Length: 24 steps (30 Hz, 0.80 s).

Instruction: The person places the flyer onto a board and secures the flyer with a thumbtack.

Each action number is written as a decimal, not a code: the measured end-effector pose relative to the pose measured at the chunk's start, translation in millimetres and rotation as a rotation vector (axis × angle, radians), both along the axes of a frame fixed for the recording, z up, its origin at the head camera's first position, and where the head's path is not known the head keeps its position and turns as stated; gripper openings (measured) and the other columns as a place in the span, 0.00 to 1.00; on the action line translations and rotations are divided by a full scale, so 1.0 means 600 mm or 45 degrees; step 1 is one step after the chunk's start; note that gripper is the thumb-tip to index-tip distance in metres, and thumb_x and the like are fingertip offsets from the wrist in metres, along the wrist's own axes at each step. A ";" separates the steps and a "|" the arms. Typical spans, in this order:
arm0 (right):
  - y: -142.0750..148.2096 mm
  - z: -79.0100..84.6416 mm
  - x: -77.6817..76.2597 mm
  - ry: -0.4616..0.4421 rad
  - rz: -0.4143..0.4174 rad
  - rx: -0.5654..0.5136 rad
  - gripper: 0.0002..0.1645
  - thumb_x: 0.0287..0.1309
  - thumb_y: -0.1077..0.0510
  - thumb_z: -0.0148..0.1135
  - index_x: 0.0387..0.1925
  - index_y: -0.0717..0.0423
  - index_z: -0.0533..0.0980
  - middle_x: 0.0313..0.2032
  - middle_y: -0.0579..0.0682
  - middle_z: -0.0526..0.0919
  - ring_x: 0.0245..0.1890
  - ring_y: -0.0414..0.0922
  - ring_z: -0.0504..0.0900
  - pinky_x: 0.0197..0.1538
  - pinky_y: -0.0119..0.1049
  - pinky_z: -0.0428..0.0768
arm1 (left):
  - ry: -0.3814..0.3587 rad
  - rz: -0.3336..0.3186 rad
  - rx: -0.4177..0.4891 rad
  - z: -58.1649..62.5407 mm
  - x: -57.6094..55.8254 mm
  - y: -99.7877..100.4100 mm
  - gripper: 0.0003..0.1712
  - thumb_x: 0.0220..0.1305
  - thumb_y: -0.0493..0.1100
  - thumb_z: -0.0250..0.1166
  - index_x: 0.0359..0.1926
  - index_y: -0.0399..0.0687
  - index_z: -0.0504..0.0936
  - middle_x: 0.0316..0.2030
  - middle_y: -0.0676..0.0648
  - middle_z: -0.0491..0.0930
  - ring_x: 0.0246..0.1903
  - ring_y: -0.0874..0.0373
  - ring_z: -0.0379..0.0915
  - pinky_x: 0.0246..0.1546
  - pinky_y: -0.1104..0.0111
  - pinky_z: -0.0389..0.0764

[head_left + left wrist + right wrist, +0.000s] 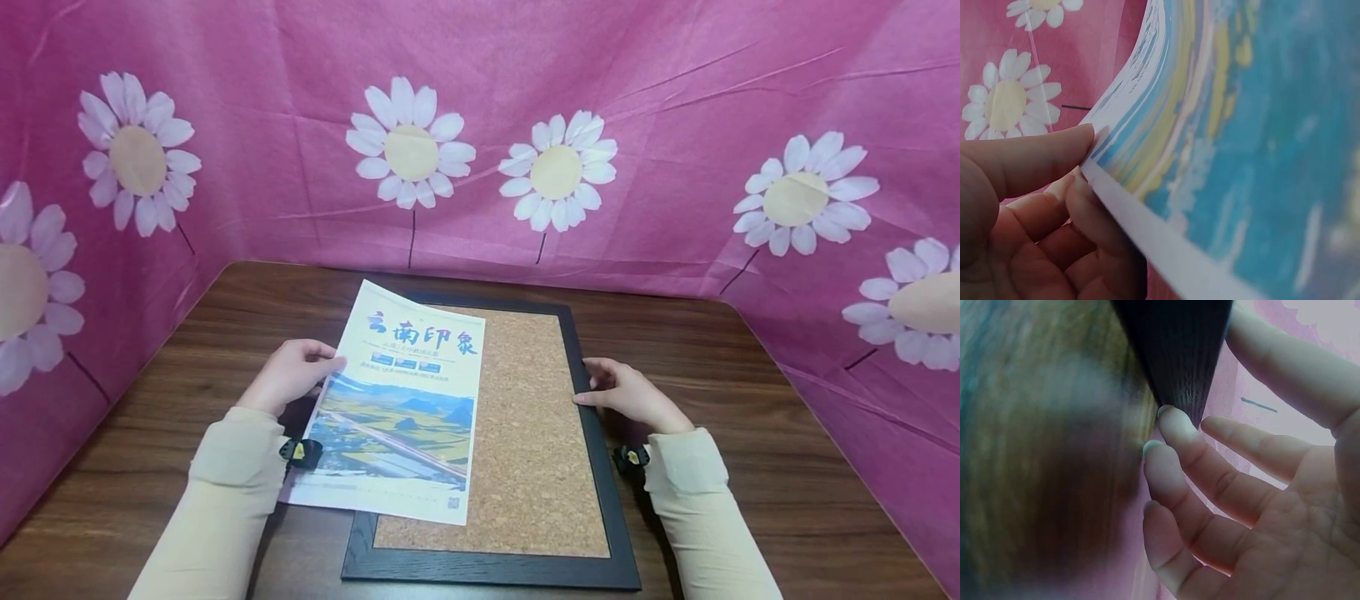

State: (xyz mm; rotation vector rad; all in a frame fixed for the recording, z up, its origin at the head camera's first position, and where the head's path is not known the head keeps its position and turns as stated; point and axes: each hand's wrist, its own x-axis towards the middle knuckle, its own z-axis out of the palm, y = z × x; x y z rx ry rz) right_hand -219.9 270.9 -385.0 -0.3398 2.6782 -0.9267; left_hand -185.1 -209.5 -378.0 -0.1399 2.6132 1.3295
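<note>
A printed poster (pixel 397 400) with Chinese lettering and a landscape picture lies at a slant over the left part of a cork board. My left hand (pixel 296 371) pinches its left edge between thumb and fingers; in the left wrist view the sheet (pixel 1210 156) bends away from the thumb (pixel 1041 159). The board has a cork face (pixel 536 433) inside a black frame (pixel 592 450), whose left side is mostly hidden by the poster. At the right side of the frame, my right hand (pixel 626 396) holds the edge, thumb on top and fingers (pixel 1172 481) against the side.
The board lies on a dark wooden table (pixel 750 400). A pink cloth (pixel 487 50) with white daisies hangs around the table's back and sides. Each wrist wears a small black camera, the left one (pixel 302 452) over the poster's lower left edge.
</note>
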 end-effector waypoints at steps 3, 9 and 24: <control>0.000 0.000 0.000 -0.001 0.000 0.003 0.46 0.58 0.48 0.70 0.69 0.68 0.63 0.44 0.56 0.79 0.46 0.49 0.76 0.52 0.44 0.74 | -0.005 -0.006 0.019 -0.001 0.000 0.007 0.25 0.70 0.46 0.61 0.56 0.29 0.76 0.46 0.33 0.81 0.36 0.57 0.79 0.37 0.68 0.85; -0.001 0.001 0.002 -0.008 0.003 -0.010 0.46 0.58 0.49 0.70 0.69 0.68 0.62 0.44 0.57 0.79 0.46 0.50 0.76 0.52 0.45 0.74 | -0.016 -0.026 0.074 0.002 0.002 0.021 0.25 0.69 0.45 0.62 0.57 0.28 0.75 0.46 0.32 0.81 0.35 0.57 0.80 0.38 0.67 0.86; -0.001 0.002 0.001 -0.011 0.006 -0.018 0.46 0.58 0.50 0.70 0.69 0.70 0.62 0.44 0.59 0.79 0.46 0.50 0.76 0.52 0.45 0.75 | -0.014 -0.040 0.159 -0.003 0.003 0.051 0.21 0.68 0.42 0.64 0.55 0.29 0.76 0.43 0.36 0.80 0.29 0.60 0.78 0.34 0.69 0.85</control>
